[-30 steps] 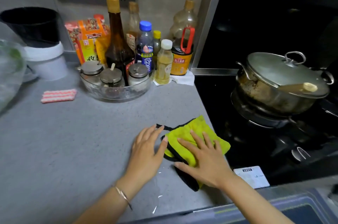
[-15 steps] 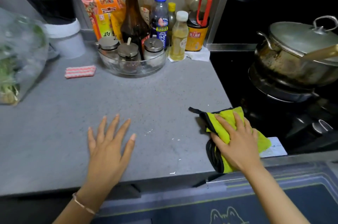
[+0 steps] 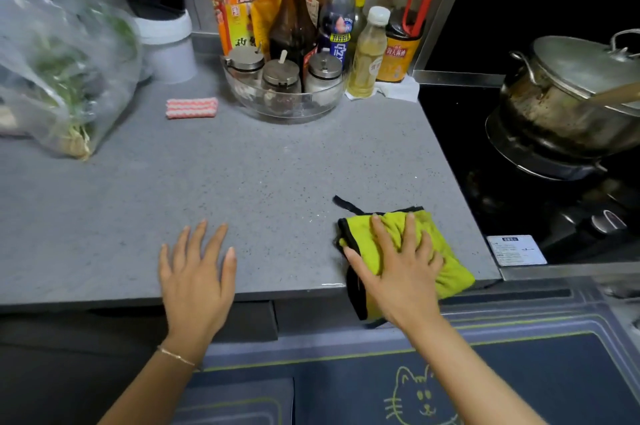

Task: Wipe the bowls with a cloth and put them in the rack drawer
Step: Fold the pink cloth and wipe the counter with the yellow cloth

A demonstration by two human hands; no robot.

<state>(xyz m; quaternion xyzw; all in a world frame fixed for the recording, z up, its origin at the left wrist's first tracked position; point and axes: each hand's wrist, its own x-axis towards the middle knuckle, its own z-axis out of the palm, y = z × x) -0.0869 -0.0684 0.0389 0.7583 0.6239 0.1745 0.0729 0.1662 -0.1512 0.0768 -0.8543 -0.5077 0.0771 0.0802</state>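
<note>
A yellow-green cloth (image 3: 446, 261) with black trim lies folded at the front right of the grey counter (image 3: 263, 189), one corner hanging over the front edge. My right hand (image 3: 398, 268) presses flat on the cloth with fingers spread. My left hand (image 3: 197, 272) rests flat on the bare counter to the left, near the front edge, fingers straight and holding nothing. No bowls to wipe and no rack drawer are in view.
At the back stand a glass dish of spice jars (image 3: 284, 92), several bottles (image 3: 339, 15) and a black-and-white container (image 3: 156, 8). A plastic bag of greens (image 3: 65, 67) lies at left, a pink striped sponge (image 3: 191, 107) mid-counter. A lidded pot (image 3: 571, 95) sits on the black stove.
My left hand has left the cloth and moved left onto the bare counter. My right hand slid the cloth toward the front edge. The view has shifted down and left.
</note>
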